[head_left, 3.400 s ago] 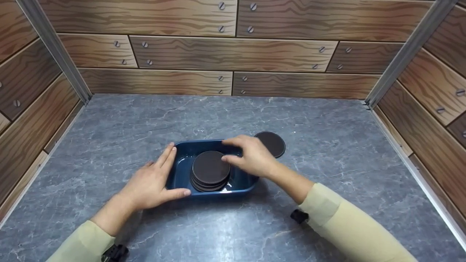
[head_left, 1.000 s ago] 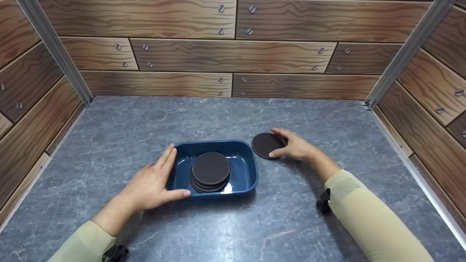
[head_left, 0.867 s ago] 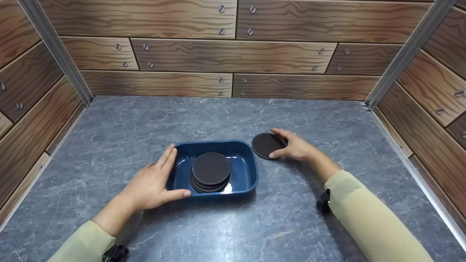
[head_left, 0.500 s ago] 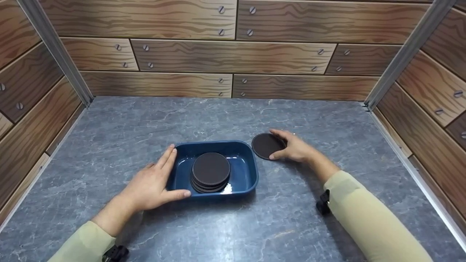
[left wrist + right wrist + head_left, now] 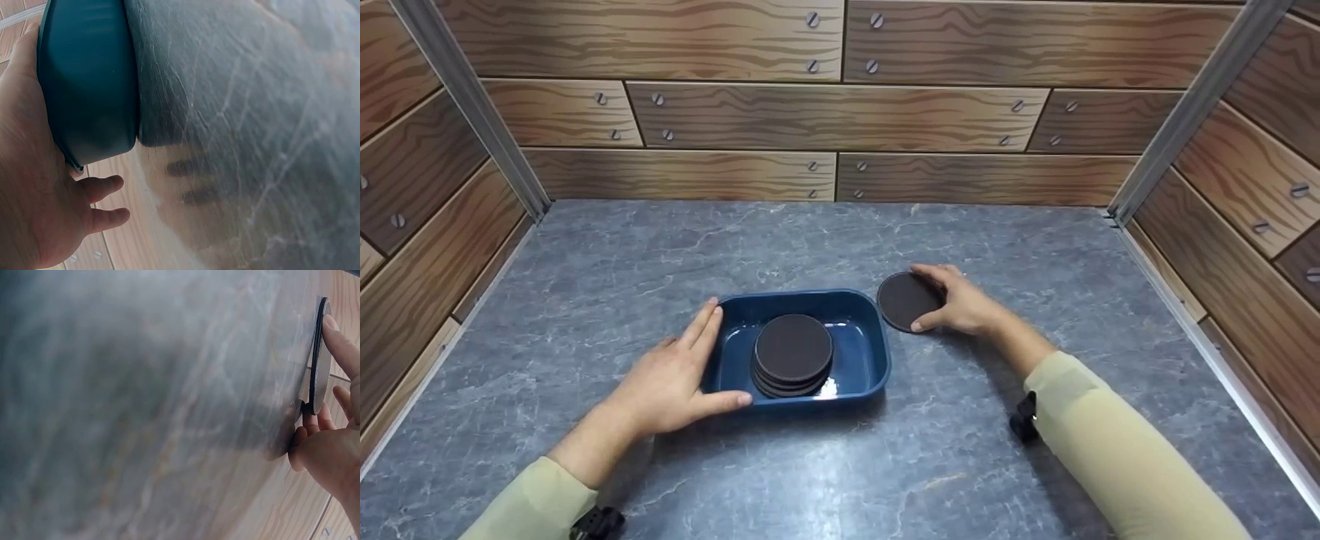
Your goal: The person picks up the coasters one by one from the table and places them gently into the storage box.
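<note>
A blue rectangular baking dish (image 5: 864, 362) stands in the middle of the table, with a stack of dark brown round coasters (image 5: 793, 347) inside it. My left hand (image 5: 664, 386) rests against the dish's left end, fingers straight along the side and thumb on the near rim. In the left wrist view two fingers extend past the dish wall (image 5: 90, 84). To the right of the dish, my right hand (image 5: 966, 304) pinches a single stitched coaster (image 5: 906, 301) between thumb and fingers. The right wrist view shows this coaster (image 5: 319, 365) edge-on, its lower edge between the fingers.
Grey marbled tabletop (image 5: 697, 240) surrounds the dish. Wood-patterned walls (image 5: 735, 112) enclose it at the back and both sides, with metal corner posts (image 5: 472, 112). Black wrist devices (image 5: 1024, 418) sit under the sleeves.
Since the earliest frame, my right hand has moved from over the stack to the coaster right of the dish and taken hold of it. That coaster has shifted slightly. My left hand stays in place.
</note>
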Demonstrator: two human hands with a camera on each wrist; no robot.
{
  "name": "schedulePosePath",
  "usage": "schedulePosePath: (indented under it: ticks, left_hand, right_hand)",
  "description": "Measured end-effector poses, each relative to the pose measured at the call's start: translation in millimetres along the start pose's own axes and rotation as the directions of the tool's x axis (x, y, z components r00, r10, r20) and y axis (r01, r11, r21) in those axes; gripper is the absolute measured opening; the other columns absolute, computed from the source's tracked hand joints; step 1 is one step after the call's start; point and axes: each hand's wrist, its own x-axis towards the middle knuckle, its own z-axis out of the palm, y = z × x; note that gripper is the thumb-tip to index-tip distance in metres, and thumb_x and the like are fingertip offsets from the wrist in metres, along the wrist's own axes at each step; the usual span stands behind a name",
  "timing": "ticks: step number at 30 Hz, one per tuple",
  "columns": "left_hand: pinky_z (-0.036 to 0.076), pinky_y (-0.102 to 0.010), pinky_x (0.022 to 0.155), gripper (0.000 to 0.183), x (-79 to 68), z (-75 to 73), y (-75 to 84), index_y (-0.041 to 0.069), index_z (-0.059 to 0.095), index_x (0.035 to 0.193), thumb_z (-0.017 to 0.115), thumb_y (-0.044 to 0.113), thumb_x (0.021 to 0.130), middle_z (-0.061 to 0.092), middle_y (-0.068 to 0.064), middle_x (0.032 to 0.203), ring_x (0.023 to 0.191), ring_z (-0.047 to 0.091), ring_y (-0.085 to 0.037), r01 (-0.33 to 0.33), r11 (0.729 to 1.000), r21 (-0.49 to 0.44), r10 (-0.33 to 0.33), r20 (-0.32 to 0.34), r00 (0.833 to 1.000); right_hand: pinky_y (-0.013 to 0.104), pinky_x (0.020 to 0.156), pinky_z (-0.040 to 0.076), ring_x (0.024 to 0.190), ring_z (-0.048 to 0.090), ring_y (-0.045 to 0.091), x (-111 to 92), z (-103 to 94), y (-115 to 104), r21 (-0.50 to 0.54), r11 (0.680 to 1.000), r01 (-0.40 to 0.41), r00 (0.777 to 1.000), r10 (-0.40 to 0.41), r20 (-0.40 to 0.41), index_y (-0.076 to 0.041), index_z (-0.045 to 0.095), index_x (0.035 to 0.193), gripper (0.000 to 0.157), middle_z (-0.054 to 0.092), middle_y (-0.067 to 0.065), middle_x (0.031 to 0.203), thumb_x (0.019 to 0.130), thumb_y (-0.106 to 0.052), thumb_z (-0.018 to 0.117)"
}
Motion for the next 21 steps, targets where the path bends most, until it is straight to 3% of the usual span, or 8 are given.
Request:
schedulePosePath:
  ticks: [9,14,21]
  left_hand:
    - [0.042,-0.066,0.111,0.126,-1.1,-0.2,-0.5,0.003,0.014,0.170,0.058,0.086,0.087,0.007,-0.013,0.178,0.133,0.056,-0.052,-0.009,1.000,-0.001,0.009,-0.012,1.000]
    - [0.042,-0.066,0.111,0.125,-0.6,-0.4,-0.2,0.004,0.011,0.171,0.061,0.083,0.088,0.004,-0.012,0.178,0.135,0.054,-0.051,0.005,1.000,0.001,-0.005,0.006,1.000]
    - [0.043,-0.066,0.111,0.125,-0.4,-0.5,0.1,0.005,0.010,0.171,0.062,0.083,0.088,0.003,-0.011,0.178,0.137,0.053,-0.051,0.018,1.000,0.001,-0.018,0.023,1.000]
  right_hand:
    - [0.061,0.120,0.026,0.138,0.041,0.044,-0.2,0.6,0.7,0.000,1.000,-0.025,1.000,0.025,-0.014,-0.009,0.043,0.162,0.105,0.039,0.027,0.150,0.074,-0.017,0.099]
    - [0.062,0.120,0.027,0.138,0.041,0.044,0.6,0.0,1.6,-0.014,0.999,-0.042,0.999,0.042,-0.004,-0.010,0.043,0.162,0.103,0.043,0.030,0.151,0.075,-0.019,0.098]
    - [0.059,0.123,0.025,0.144,0.042,0.044,3.2,0.0,3.3,0.029,0.999,-0.016,1.000,0.015,0.018,-0.006,0.046,0.160,0.097,0.047,0.028,0.157,0.077,-0.015,0.096]
